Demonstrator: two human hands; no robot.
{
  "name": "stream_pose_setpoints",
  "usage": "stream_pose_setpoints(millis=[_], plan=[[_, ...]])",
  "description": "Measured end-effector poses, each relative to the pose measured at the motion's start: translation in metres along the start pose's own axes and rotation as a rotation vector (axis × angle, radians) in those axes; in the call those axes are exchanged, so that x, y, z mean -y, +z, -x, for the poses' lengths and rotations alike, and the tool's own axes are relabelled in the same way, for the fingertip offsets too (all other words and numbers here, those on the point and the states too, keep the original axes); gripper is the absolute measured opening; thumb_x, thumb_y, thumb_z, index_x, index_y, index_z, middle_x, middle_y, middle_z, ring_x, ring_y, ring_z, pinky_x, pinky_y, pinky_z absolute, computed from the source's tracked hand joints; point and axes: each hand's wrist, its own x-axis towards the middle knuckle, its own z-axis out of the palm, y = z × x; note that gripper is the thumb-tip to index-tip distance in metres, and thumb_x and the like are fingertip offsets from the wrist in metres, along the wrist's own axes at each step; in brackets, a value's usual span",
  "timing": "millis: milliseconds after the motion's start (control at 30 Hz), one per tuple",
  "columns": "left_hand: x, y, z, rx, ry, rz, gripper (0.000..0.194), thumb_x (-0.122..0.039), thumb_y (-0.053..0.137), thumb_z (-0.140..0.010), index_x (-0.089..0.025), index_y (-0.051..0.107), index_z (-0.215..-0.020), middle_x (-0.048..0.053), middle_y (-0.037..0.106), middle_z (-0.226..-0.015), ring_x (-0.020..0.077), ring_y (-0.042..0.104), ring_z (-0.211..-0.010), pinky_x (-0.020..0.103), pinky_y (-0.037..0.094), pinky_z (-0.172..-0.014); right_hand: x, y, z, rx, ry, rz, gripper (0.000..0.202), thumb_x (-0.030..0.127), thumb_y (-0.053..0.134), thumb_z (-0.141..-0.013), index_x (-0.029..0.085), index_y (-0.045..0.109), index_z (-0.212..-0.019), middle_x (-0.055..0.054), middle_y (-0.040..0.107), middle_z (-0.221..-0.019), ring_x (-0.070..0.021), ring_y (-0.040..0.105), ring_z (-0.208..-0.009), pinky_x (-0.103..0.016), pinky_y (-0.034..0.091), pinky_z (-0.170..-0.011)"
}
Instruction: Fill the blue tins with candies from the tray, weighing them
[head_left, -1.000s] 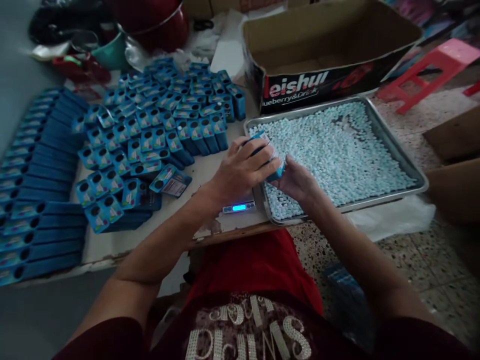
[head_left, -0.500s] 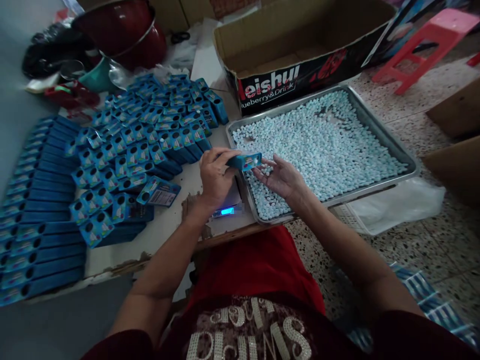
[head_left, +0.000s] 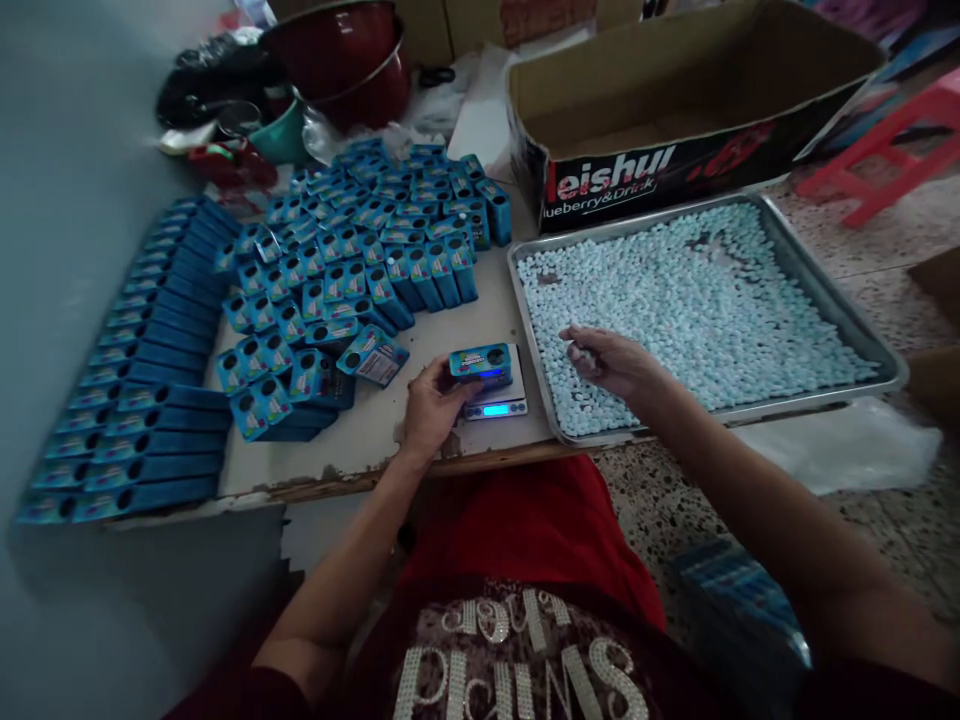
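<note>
The left hand (head_left: pixel 433 408) held a blue box (head_left: pixel 480 364) on the platform of the digital scale (head_left: pixel 496 409), its fingers clamped on the box's near left end, at the near edge of the worktop (head_left: pixel 360 430). The right hand (head_left: pixel 611 365) was positioned over the near left part of the metal tray (head_left: pixel 892 372), its fingers curled together around a few pale pellets from the same kind as the layer of pellets (head_left: pixel 697 310) in the tray. Grouped blue boxes (head_left: pixel 337 270) stood left of the scale, and an open carton (head_left: pixel 600 185) stood beyond the tray.
</note>
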Motion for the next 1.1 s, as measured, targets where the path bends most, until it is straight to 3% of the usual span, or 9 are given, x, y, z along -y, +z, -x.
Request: stream_pose_setpoints(millis=[133,300,433,667,833,1100], plan=[[-0.016,-0.016,0.005,-0.03,0.037,-0.075,0.089,-0.053,0.111,-0.066,-0.025,0.074,-0.143,0.01,0.083,-0.13,0.0328,0.082,-0.126,0.049,0.068,-0.116,0.01,-0.013,0.005,-0.08,-0.107,0.072,0.018,0.012,0.093,-0.093,0.014,0.083,-0.107,-0.006,0.077,-0.087,-0.0089,0.066,-0.067,-0.012,0.055,-0.057],[-0.027,-0.055,0.016,-0.104,0.126,-0.212,0.074,-0.049,0.103,-0.081,-0.027,0.071,-0.144,0.009,0.082,-0.129,0.0304,0.082,-0.122,0.051,0.069,-0.115,0.033,-0.02,0.022,-0.104,-0.091,0.155,0.014,0.013,0.088,-0.096,0.016,0.085,-0.11,-0.01,0.08,-0.097,-0.016,0.075,-0.085,-0.02,0.067,-0.072],[-0.021,-0.071,0.022,-0.172,0.199,-0.267,0.076,-0.055,0.1,-0.087,-0.027,0.068,-0.149,0.011,0.081,-0.134,0.0295,0.079,-0.128,0.051,0.066,-0.119,0.044,-0.008,0.029,-0.189,-0.059,0.113,0.009,0.004,0.078,-0.1,0.012,0.082,-0.103,-0.008,0.074,-0.09,-0.0112,0.069,-0.072,-0.016,0.061,-0.063],[-0.021,-0.075,0.027,-0.107,0.259,-0.256,0.075,-0.054,0.1,-0.091,-0.026,0.068,-0.153,0.012,0.079,-0.143,0.0305,0.077,-0.138,0.054,0.059,-0.131,0.044,0.015,0.029,-0.314,-0.01,0.104,0.025,-0.009,0.063,-0.095,0.011,0.078,-0.099,-0.011,0.076,-0.087,-0.0122,0.069,-0.068,-0.016,0.062,-0.06],[-0.02,-0.076,0.026,-0.094,0.236,-0.234,0.073,-0.05,0.097,-0.094,-0.027,0.066,-0.156,0.012,0.078,-0.144,0.0305,0.075,-0.142,0.053,0.057,-0.134,0.039,0.022,0.031,-0.209,0.026,0.182,0.017,0.001,0.069,-0.1,0.013,0.081,-0.1,-0.003,0.067,-0.072,-0.0087,0.052,-0.052,-0.013,0.045,-0.043],[-0.024,-0.063,0.025,-0.055,0.263,-0.297,0.07,-0.033,0.094,-0.093,-0.026,0.066,-0.157,0.01,0.081,-0.139,0.0298,0.077,-0.137,0.051,0.06,-0.13,0.041,0.042,0.026,-0.064,-0.024,0.215,0.004,0.012,0.08,-0.094,0.015,0.079,-0.093,0.001,0.06,-0.065,-0.0081,0.047,-0.051,-0.017,0.04,-0.045]])
